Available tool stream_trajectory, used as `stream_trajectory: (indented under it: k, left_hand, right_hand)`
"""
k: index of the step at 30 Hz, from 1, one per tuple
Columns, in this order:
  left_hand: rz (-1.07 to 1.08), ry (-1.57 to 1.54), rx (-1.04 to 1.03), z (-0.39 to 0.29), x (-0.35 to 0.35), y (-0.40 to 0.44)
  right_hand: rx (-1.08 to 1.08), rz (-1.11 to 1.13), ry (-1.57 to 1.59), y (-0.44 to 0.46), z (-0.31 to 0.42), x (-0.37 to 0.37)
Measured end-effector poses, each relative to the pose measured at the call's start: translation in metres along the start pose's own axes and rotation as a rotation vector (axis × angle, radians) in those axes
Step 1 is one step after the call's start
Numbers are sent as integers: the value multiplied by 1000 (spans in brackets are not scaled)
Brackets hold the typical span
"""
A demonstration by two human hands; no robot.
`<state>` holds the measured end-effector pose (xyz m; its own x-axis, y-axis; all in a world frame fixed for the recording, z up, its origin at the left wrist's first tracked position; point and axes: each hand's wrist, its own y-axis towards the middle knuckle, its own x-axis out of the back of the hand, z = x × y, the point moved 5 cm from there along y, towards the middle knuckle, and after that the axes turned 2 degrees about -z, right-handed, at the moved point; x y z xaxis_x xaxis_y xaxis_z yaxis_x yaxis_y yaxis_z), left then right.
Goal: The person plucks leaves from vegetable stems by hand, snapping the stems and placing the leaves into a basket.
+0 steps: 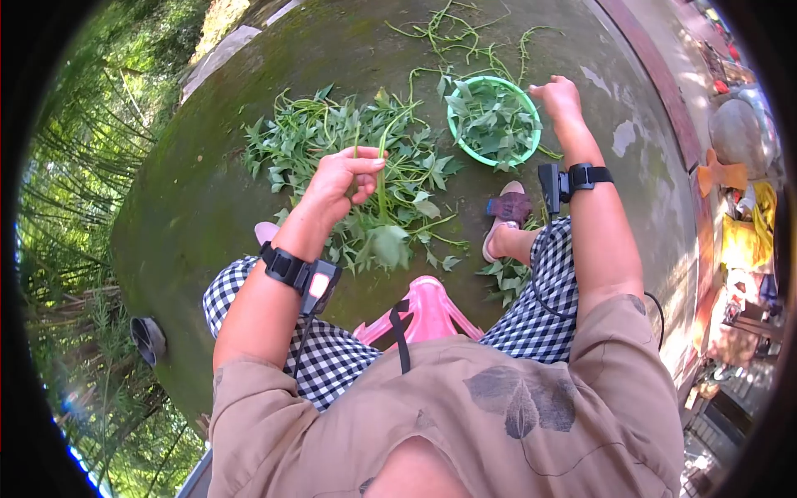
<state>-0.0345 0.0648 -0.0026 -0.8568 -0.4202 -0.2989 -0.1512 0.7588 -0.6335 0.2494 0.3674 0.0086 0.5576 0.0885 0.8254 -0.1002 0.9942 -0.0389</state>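
Note:
My left hand [344,178] is closed in a pinch around a green leafy stem [383,187], whose leaves hang down toward the ground. Below and around that hand spreads a pile of cut leafy vines [307,133]. At the right rim of a round green basket [535,137] is my right hand [559,100], its fingers curled together; whatever they may hold is too small to make out. Picked green leaves [494,124] lie inside the basket.
Bare stripped stems [461,41] lie on the mossy concrete beyond the basket. A pink plastic stool [427,303] is between my knees. More leaves [508,278] lie by my right foot. A dark pot [149,340] rests at the left, near bushes.

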Motion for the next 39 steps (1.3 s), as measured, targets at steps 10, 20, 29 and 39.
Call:
stream_trajectory:
  k: [10, 20, 29, 39]
  left_hand:
    - [8, -127, -54, -8, -4, 7]
    - [-42, -155, -66, -11, 2, 6]
    - [26, -74, -46, -8, 3, 6]
    - [-12, -101, -126, -15, -4, -3]
  right_hand:
    - [119, 1100, 464, -169, 142, -82]
    - [24, 1072, 627, -175, 152, -92]
    - [11, 1086, 607, -165, 145, -93]
    - [45, 1079, 546, -174, 151, -97]
